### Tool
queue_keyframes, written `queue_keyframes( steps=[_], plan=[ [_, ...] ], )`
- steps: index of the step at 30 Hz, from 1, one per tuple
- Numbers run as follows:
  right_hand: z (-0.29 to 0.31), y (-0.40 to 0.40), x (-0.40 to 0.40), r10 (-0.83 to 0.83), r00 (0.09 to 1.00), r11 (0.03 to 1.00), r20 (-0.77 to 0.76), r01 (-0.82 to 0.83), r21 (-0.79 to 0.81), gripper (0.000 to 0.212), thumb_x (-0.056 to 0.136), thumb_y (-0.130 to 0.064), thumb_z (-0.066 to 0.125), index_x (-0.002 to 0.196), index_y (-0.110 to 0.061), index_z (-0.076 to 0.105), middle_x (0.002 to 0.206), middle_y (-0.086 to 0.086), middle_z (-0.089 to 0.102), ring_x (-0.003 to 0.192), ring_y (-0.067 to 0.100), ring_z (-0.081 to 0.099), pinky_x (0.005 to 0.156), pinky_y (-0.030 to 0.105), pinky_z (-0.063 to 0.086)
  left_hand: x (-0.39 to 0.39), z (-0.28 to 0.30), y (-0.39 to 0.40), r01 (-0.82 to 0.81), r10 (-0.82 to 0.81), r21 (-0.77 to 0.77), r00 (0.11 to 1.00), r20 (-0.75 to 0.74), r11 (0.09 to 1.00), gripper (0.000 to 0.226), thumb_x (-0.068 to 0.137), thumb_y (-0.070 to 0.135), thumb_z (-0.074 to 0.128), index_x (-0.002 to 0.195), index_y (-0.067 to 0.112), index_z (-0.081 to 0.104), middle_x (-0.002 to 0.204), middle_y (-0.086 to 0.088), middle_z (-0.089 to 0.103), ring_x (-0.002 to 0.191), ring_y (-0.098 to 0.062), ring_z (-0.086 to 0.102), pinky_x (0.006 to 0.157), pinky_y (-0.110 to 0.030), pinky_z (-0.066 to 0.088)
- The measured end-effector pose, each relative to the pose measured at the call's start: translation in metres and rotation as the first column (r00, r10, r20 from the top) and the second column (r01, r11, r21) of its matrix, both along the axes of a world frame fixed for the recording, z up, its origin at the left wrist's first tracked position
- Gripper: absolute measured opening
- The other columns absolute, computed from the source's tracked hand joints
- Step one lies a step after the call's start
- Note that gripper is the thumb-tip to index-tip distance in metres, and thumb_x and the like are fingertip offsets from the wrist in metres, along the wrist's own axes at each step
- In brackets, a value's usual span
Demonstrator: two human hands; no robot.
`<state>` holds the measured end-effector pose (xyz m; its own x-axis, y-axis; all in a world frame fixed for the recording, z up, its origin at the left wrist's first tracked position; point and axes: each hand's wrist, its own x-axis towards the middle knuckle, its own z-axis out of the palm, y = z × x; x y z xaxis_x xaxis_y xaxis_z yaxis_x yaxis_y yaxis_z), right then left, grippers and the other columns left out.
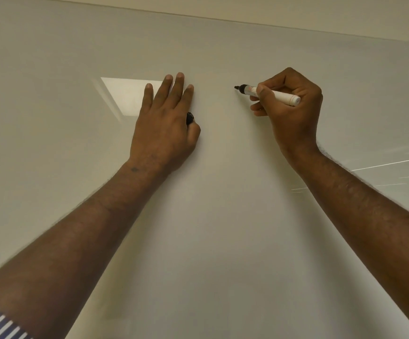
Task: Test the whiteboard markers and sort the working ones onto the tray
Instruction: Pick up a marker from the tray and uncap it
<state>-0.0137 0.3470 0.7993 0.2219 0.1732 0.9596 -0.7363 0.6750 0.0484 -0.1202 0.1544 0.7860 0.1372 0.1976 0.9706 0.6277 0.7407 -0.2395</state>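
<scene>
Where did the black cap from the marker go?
The black cap is in the left hand, tucked between thumb and palm against the whiteboard, left of the marker the right hand holds.

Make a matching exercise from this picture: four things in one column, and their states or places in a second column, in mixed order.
Things:
1. marker
2. cap
3. left hand
4. whiteboard

States:
a. fingers flat on the board
b. gripped in the right hand, tip uncovered
c. tucked under the left thumb
d. no ink marks visible

Pairs: 1-b, 2-c, 3-a, 4-d
</scene>
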Motion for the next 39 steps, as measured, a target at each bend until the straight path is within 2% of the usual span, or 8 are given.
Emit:
queue_keyframes(
  steps=[5, 10, 14, 18, 21, 31, 34, 39],
  plan=[
    [-0.003, 0.005, -0.007, -0.050, 0.999, 0.999, 0.003, 0.050, -0.016, 0.025, 0.085, -0.028, 0.075, 0.078, -0.006, 0.066, 0.077, 0.009, 0.074, 0.071, 0.032, 0.072, 0.064, 0.053, 0.056, 0.000, 0.000, -0.001, -0.002, 0.002, 0.000, 1.000, 0.001, 1.000, 0.066, 0.091, 0.027, 0.032, 0.155, 0.009, 0.033, 0.166, -0.011, 0.020, 0.154, -0.027, 0.015, 0.126, -0.048, 0.008],
    [-0.014, 0.007, -0.007, -0.115, 0.993, 0.993, -0.011, 0.115, 0.016, 0.022, 0.086, -0.025, 0.076, 0.078, -0.005, 0.070, 0.078, 0.006, 0.074, 0.074, 0.029, 0.067, 0.063, 0.034, 0.048, -0.001, -0.001, -0.001, 0.004, -0.004, -0.006, 1.000, 0.004, 1.000, 0.067, 0.092, 0.029, 0.032, 0.156, 0.010, 0.031, 0.166, -0.011, 0.019, 0.155, -0.026, 0.013, 0.126, -0.048, 0.008],
    [-0.028, 0.009, -0.005, -0.100, 0.995, 0.995, -0.022, 0.100, -0.004, 0.022, 0.087, -0.021, 0.075, 0.079, -0.002, 0.070, 0.079, 0.010, 0.074, 0.075, 0.030, 0.065, 0.063, 0.029, 0.045, -0.001, -0.001, -0.001, 0.006, -0.006, -0.011, 1.000, 0.011, 1.000, 0.067, 0.092, 0.030, 0.032, 0.156, 0.010, 0.030, 0.167, -0.011, 0.017, 0.155, -0.026, 0.012, 0.126, -0.048, 0.007],
    [-0.046, 0.008, -0.002, -0.099, 0.995, 0.995, 0.028, 0.098, 0.030, 0.015, 0.088, -0.014, 0.075, 0.079, -0.003, 0.071, 0.077, 0.010, 0.074, 0.067, 0.017, 0.062, 0.061, 0.022, 0.042, -0.001, -0.001, -0.001, 0.007, -0.007, -0.010, 1.000, -0.003, 1.000, 0.065, 0.093, 0.028, 0.033, 0.156, 0.009, 0.031, 0.166, -0.012, 0.019, 0.155, -0.027, 0.013, 0.126, -0.049, 0.007],
    [-0.058, 0.009, 0.001, -0.079, 0.997, 0.997, 0.014, 0.079, 0.027, 0.017, 0.088, -0.015, 0.074, 0.079, -0.001, 0.070, 0.077, 0.014, 0.073, 0.072, 0.031, 0.064, 0.061, 0.030, 0.043, -0.002, -0.001, -0.001, 0.005, -0.005, -0.011, 1.000, -0.008, 1.000, 0.062, 0.096, 0.028, 0.032, 0.156, 0.009, 0.031, 0.166, -0.012, 0.019, 0.155, -0.028, 0.013, 0.126, -0.049, 0.007],
    [-0.123, 0.023, 0.008, -0.113, 0.991, 0.993, 0.078, 0.111, 0.032, 0.009, 0.089, -0.007, 0.075, 0.082, -0.007, 0.071, 0.078, 0.011, 0.073, 0.072, 0.032, 0.069, 0.060, 0.044, 0.050, -0.007, -0.001, 0.001, 0.006, -0.006, 0.007, 1.000, -0.017, 1.000, 0.054, 0.106, 0.030, 0.036, 0.156, 0.010, 0.030, 0.167, -0.011, 0.017, 0.155, -0.027, 0.012, 0.126, -0.048, 0.005],
    [-0.149, 0.024, 0.009, -0.201, 0.975, 0.974, 0.095, 0.188, 0.128, 0.006, 0.087, -0.013, 0.071, 0.081, -0.011, 0.071, 0.076, 0.008, 0.069, 0.067, 0.027, 0.062, 0.057, 0.038, 0.045, -0.006, -0.001, 0.000, -0.001, 0.001, 0.008, 1.000, -0.012, 1.000, 0.055, 0.106, 0.030, 0.036, 0.157, 0.011, 0.029, 0.167, -0.010, 0.016, 0.155, -0.026, 0.011, 0.126, -0.047, 0.004],
    [-0.171, 0.030, 0.019, -0.242, 0.963, 0.917, 0.122, 0.185, 0.354, 0.010, 0.086, -0.016, 0.067, 0.082, -0.008, 0.070, 0.082, 0.003, 0.070, 0.071, 0.029, 0.066, 0.060, 0.043, 0.049, -0.005, 0.000, 0.001, -0.015, 0.015, 0.012, 1.000, -0.014, 1.000, 0.055, 0.105, 0.030, 0.036, 0.157, 0.011, 0.029, 0.167, -0.011, 0.017, 0.155, -0.027, 0.012, 0.126, -0.047, 0.004]
  ],
)
